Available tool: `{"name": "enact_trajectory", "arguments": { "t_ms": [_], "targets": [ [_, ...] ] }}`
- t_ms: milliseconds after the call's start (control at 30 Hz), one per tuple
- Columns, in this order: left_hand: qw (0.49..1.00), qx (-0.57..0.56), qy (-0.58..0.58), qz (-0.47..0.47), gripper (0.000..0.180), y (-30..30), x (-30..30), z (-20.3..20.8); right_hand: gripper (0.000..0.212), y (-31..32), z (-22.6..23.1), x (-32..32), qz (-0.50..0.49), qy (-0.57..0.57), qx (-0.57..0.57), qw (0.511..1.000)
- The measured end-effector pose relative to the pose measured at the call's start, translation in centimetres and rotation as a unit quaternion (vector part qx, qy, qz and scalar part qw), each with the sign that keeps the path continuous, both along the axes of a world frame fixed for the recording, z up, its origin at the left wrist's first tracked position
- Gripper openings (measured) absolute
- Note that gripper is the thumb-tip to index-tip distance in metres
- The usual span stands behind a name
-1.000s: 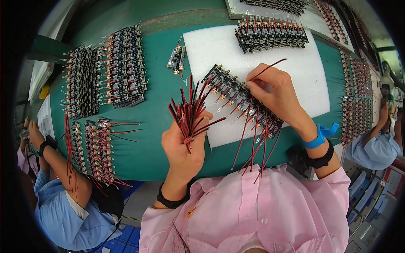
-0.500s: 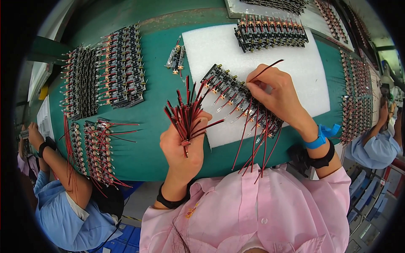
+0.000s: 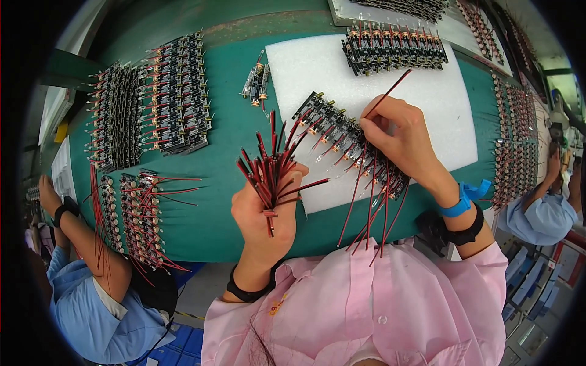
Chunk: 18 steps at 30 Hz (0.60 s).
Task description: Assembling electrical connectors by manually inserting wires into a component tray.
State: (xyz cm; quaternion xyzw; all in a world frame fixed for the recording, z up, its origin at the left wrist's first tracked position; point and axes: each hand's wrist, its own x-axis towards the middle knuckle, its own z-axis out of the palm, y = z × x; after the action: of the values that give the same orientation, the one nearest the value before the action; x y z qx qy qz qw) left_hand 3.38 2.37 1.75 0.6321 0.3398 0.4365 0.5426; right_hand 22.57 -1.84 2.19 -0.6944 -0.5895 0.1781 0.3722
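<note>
My left hand (image 3: 264, 210) is closed around a bundle of short red-and-black wires (image 3: 268, 168), whose ends fan out above the fist. Between the thumb and fingers of my right hand (image 3: 397, 128) is a single red-and-black wire (image 3: 390, 90), slanting up to the right. That hand sits over a slanted row of small black circuit boards (image 3: 332, 128) resting on a white foam sheet (image 3: 287, 67). Boards toward the row's lower right end have long wires (image 3: 370, 207) hanging toward me. My fingers hide part of the row.
Another row of boards (image 3: 394, 52) lies at the foam's far edge. A few loose parts (image 3: 256, 82) rest left of it on the green mat (image 3: 229, 140). Stacked boards (image 3: 177, 91) and wired pieces (image 3: 143, 213) line the left. Co-workers' arms (image 3: 91, 238) appear at both sides.
The wire in my right hand has tilted more upright, and the hand has shifted slightly. The left hand keeps its bundle almost in place.
</note>
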Motion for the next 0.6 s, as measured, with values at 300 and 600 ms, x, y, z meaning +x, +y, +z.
{"name": "enact_trajectory", "arguments": {
  "t_ms": [300,600],
  "targets": [
    [1.0,0.005,-0.001,-0.001,0.015,0.06,-0.17,0.15,0.004,0.0,0.06,-0.1,0.019,-0.003,0.012,1.0],
    [0.979,-0.164,-0.119,-0.017,0.014,0.8,-0.14,1.01,0.009,-0.53,0.56,-0.19,0.072,-0.142,0.047,0.986]
  ]
}}
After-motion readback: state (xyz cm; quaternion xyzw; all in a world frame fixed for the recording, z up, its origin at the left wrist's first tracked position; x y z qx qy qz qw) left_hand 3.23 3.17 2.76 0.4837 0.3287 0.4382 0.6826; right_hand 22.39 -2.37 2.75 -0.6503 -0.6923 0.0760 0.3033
